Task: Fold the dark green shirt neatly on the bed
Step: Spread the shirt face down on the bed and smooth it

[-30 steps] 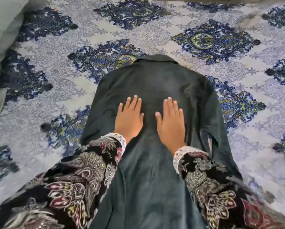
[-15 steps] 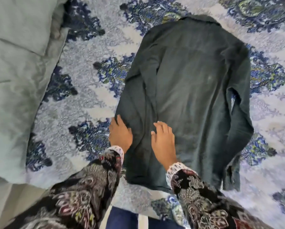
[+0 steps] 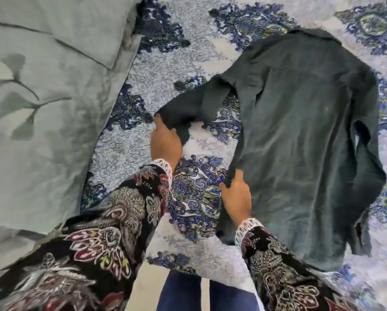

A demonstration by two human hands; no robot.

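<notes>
Lying back-up on the patterned bed [image 3: 210, 52], the dark green shirt [image 3: 300, 142] fills the frame toward 2 o'clock. The left hand [image 3: 165, 142] pinches its pulled-out sleeve cuff at 10 o'clock; the right hand [image 3: 238, 195] grips its side edge.

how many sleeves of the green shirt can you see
2: the left sleeve pulled out and gripped by the left hand; the right sleeve lying along the shirt's right side.
</notes>
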